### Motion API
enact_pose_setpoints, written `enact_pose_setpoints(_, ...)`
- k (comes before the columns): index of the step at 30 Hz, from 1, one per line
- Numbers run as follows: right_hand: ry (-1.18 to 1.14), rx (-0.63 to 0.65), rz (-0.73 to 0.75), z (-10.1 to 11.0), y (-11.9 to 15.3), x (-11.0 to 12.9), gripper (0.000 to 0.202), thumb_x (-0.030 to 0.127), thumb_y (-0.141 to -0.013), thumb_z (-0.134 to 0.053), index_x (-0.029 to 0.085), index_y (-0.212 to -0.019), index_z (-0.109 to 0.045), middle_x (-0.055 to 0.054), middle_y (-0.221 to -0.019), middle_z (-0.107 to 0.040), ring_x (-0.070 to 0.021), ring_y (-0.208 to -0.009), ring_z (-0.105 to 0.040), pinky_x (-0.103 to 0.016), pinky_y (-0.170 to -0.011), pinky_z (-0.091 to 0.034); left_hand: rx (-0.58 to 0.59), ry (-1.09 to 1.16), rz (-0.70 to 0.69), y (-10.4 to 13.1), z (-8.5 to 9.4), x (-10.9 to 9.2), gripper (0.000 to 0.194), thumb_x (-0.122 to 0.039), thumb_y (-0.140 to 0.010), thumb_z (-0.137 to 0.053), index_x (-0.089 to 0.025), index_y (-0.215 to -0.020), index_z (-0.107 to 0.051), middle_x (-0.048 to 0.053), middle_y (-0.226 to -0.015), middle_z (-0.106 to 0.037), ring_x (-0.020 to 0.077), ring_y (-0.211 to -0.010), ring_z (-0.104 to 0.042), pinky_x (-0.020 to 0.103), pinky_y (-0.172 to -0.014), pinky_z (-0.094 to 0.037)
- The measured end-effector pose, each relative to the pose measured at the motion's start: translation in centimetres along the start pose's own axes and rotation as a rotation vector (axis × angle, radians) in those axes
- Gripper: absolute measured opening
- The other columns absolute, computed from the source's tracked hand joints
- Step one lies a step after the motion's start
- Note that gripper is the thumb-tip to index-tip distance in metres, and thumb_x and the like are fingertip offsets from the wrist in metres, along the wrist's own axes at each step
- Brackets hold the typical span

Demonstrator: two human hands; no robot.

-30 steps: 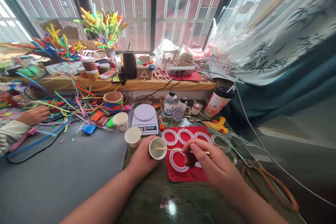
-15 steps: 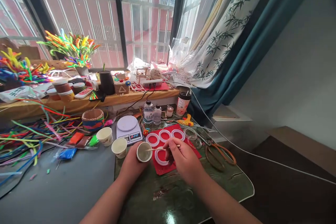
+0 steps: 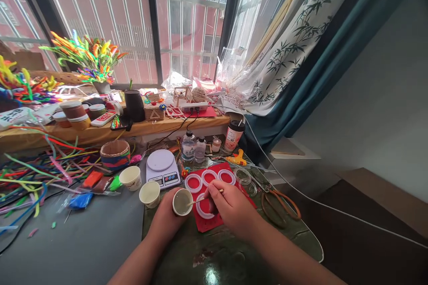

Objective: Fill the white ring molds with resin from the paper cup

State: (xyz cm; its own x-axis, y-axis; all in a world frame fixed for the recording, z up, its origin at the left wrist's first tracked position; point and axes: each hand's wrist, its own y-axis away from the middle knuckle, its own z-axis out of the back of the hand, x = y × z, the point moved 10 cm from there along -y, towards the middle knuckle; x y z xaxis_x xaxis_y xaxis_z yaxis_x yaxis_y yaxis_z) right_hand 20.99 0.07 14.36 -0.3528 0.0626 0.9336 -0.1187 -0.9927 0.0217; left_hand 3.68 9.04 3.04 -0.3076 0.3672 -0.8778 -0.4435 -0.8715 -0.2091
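Glossy dark green tabletop, worn in patches, spreads under one red mat, with a smooth grey surface to the mat's left. Just beside the mat's near left part is one round paper cup, its mouth turned up toward the viewer; how full it is cannot be told. The left hand wraps its side, grasping it. Over the mat, the right hand pinches one thin, pale stick, whose far end reaches inside the cup.

Four smooth white rings show on the mat, three along its far side and one nearer, partly covered by the right hand. Left of the mat stand two more paper cups and one scale with a round, pale platter. Beyond the mat are two clear bottles with black caps and one yellow glue gun; right of it lies one pair of scissors with orange-brown looped handles.

Compared with one second ago, the stick, then nearly level, slants up toward the right hand, and the view has swung right, showing more grey wall.
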Motion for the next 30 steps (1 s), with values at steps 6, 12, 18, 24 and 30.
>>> enact_pose_setpoints(6, 0.077, 0.046, -0.014, -0.4, -1.0, 0.0, 0.05, 0.066, -0.113, -0.048, 0.026, -0.085, -0.062, -0.003, -0.071, -0.069, -0.0228, -0.069, -0.064, -0.036, -0.069, -0.048, 0.01, 0.04, 0.035, -0.2, -0.2, 0.4, 0.039, -0.026, -0.082, -0.083, -0.023, -0.121, -0.083, 0.014, -0.127, -0.088, 0.0391, -0.117, -0.081, 0.055, -0.105, -0.065)
enact_pose_setpoints(12, 0.128, 0.072, -0.03, -0.7, -1.9, 0.0, 0.044, 0.058, -0.112, -0.043, 0.027, -0.086, -0.061, -0.004, -0.073, -0.067, -0.025, -0.071, -0.064, -0.037, -0.068, -0.047, 0.0, 0.059, 0.059, -0.3, 0.0, 0.7, 0.04, -0.025, -0.081, -0.083, -0.024, -0.12, -0.084, 0.014, -0.126, -0.089, 0.0393, -0.117, -0.082, 0.055, -0.106, -0.065)
enact_pose_setpoints(18, 0.151, 0.113, -0.021, -1.3, -2.5, 0.7, 0.042, 0.056, -0.112, -0.04, 0.027, -0.087, -0.059, -0.005, -0.077, -0.069, -0.0247, -0.073, -0.063, -0.037, -0.069, -0.044, -0.014, 0.11, 0.064, -0.3, 0.1, 1.1, 0.042, -0.027, -0.08, -0.089, -0.023, -0.121, -0.085, 0.015, -0.128, -0.089, 0.0397, -0.117, -0.083, 0.054, -0.106, -0.067)
enact_pose_setpoints(24, 0.177, 0.126, -0.017, -1.5, -3.0, 1.3, 0.041, 0.054, -0.112, -0.042, 0.028, -0.083, -0.055, -0.005, -0.077, -0.067, -0.0244, -0.073, -0.062, -0.037, -0.069, -0.042, -0.011, 0.116, 0.07, -0.5, 0.3, 0.9, 0.042, -0.023, -0.079, -0.085, -0.023, -0.121, -0.084, 0.014, -0.125, -0.089, 0.038, -0.114, -0.084, 0.052, -0.104, -0.067)
enact_pose_setpoints(30, 0.153, 0.127, -0.043, -1.5, -2.9, 0.8, 0.042, 0.055, -0.112, -0.039, 0.028, -0.087, -0.058, -0.004, -0.076, -0.068, -0.0248, -0.073, -0.065, -0.037, -0.07, -0.046, -0.011, 0.123, 0.079, -0.7, 0.4, 0.4, 0.038, -0.022, -0.078, -0.081, -0.023, -0.116, -0.084, 0.012, -0.121, -0.09, 0.037, -0.11, -0.084, 0.051, -0.101, -0.067)
